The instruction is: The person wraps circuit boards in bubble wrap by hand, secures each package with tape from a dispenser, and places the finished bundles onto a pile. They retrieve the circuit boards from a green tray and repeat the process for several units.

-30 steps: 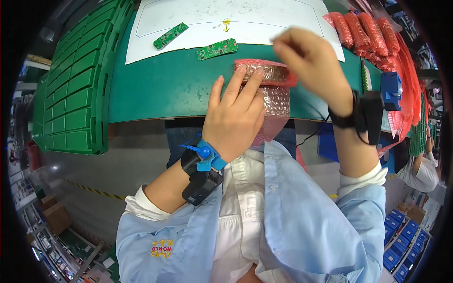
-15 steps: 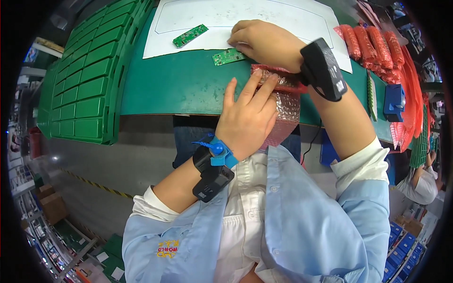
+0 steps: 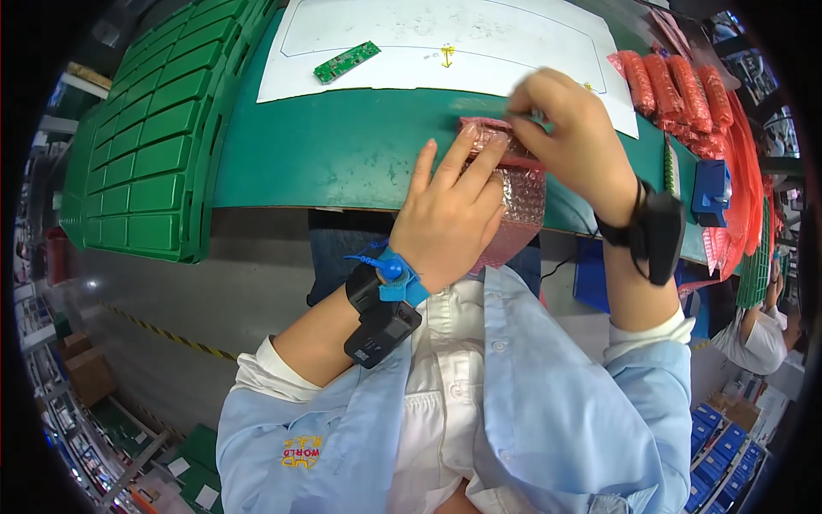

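My left hand (image 3: 451,214) lies with fingers outstretched and spread over a piece of pink bubble wrap (image 3: 524,190), its fingertips pressing the folded upper part. The wrap hangs down past the front edge of the green table. Just above the wrap's right side is my right hand (image 3: 565,120), fingers bent together and blurred by motion. A faint greenish streak by its fingertips looks like a small green circuit board, mostly smeared. Another green circuit board (image 3: 347,62) lies slantwise on the white sheet (image 3: 385,26), apart from both hands.
A large green compartmented tray (image 3: 145,146) stands tilted at the table's left. Several red bubble-wrapped bundles (image 3: 672,86) lie at the right rear, near a blue tape dispenser (image 3: 713,193) and red wrap sheets (image 3: 752,197). The table's front edge (image 3: 300,208) runs before me.
The circuit board that lay beneath my right hand has left its spot. My right hand has moved right and toward me, beside the bubble wrap. My left hand has stayed in place.
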A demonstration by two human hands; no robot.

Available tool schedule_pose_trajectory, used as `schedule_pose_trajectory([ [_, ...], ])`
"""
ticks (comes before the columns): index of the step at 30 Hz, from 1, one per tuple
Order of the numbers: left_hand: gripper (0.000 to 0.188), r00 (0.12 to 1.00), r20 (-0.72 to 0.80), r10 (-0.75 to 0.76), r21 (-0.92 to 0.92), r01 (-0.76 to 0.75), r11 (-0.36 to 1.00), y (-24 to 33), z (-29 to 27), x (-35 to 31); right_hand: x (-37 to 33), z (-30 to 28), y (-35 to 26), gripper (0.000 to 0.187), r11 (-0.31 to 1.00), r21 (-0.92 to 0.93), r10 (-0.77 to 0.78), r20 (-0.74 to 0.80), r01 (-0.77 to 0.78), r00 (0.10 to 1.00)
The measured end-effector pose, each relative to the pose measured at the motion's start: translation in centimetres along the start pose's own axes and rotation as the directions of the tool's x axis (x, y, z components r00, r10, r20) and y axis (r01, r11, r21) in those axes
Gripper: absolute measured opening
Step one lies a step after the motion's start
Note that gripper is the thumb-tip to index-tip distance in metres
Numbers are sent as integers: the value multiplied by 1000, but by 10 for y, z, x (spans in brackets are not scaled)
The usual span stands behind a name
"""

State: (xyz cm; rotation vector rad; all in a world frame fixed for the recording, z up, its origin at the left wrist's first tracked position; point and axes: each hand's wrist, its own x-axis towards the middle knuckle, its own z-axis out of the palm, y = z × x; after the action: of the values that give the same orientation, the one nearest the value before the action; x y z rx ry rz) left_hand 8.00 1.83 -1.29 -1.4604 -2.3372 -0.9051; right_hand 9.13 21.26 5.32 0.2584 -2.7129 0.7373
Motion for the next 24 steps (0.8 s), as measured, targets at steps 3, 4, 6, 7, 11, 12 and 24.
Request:
schedule_pose_trajectory([
  [3,23,997,74,9,33,-11,999,2,-4,2,-30,-1,4,18,1000,-20,-15,-37,15,999],
  [4,23,997,78,12,26,-14,1000,0,-4,2,-33,-2,2,18,1000,-22,-8,-37,7,999],
  [6,22,998,59,5,-25,-3,1000,-3,-4,2,-33,-6,-5,18,999,-25,-37,17,37,999],
  [7,22,999,49,1,-50,2,999,-4,-4,2,-34,-6,-7,18,998,-25,-52,43,53,998],
  [11,23,998,66,-10,-135,18,991,-6,-5,1,-37,-2,-5,13,995,25,-100,-27,101,995],
  [12,23,998,68,-9,-132,18,991,-6,-5,1,-37,-2,-3,13,994,28,-101,-29,101,994],
  [24,20,999,29,35,-52,-34,998,-8,-3,-2,-45,-13,10,14,977,210,7,106,-29,994],
])
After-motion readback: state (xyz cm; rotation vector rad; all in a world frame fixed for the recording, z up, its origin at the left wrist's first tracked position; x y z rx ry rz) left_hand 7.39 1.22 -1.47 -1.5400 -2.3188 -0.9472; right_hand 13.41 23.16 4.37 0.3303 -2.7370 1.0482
